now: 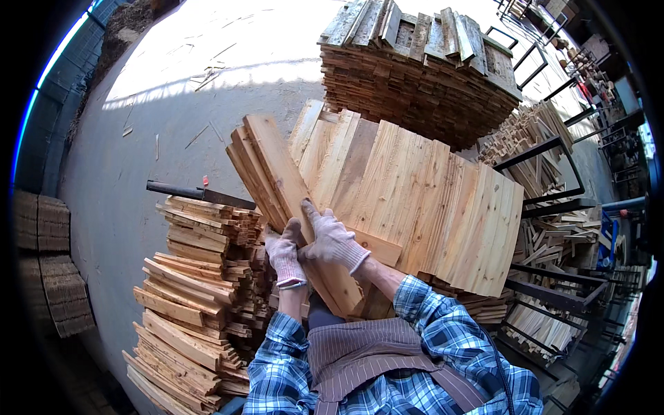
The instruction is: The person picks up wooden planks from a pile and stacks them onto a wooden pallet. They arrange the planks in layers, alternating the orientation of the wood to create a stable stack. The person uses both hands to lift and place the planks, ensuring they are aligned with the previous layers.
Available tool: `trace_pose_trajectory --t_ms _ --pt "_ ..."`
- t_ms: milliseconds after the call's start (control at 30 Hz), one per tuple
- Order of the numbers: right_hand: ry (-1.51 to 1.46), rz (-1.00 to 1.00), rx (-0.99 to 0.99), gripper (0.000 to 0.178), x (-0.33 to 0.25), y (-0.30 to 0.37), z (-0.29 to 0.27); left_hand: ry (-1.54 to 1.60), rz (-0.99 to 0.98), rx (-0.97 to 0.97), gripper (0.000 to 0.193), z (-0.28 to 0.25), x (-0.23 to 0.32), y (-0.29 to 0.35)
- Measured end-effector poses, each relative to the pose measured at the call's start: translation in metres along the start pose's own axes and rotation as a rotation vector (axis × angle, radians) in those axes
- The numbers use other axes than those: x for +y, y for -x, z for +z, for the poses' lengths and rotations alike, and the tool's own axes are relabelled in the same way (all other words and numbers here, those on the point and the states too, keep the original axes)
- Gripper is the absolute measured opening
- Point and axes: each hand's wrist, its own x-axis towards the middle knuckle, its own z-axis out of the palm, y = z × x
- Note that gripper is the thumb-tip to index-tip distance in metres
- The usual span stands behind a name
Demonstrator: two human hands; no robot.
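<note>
Both of my hands wear pale work gloves with darker fingertips. A small bundle of wooden boards (275,155) is tilted between them, running from far left to near my waist. My left hand (282,252) is closed round the bundle's left side. Across its top and right side, my right hand (332,238) grips with the thumb pointing away from me. Beneath and right of the bundle lies a broad layer of boards (415,200) set side by side. One loose board (373,245) sits crosswise on them, partly hidden by my right hand.
Stacked wood strips (187,311) rise at the left, beside a dark metal bar (197,194). A tall lumber pile (415,83) stands at the far side. Black metal frames (560,290) and loose strips fill the right. Tied bundles (59,277) stand far left.
</note>
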Motion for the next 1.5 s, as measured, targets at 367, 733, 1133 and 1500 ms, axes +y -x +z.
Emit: trace_pose_trajectory --t_ms 367,733,1133,1500 --pt "-0.358 0.178 0.078 0.095 0.179 -0.093 -0.051 0.113 -0.363 0.081 0.05 0.002 -0.144 -0.102" --pt "0.808 0.054 0.3 0.064 0.182 -0.262 -0.173 0.156 -0.391 0.001 0.047 -0.03 -0.158 -0.105" --pt "0.607 0.176 0.445 0.044 0.207 -0.293 -0.161 -0.151 -0.391 0.009 0.053 -0.02 -0.142 -0.103" --pt "0.46 0.291 0.445 0.065 0.222 -0.284 -0.165 -0.134 -0.341 -0.127 0.035 -0.025 -0.144 -0.111"
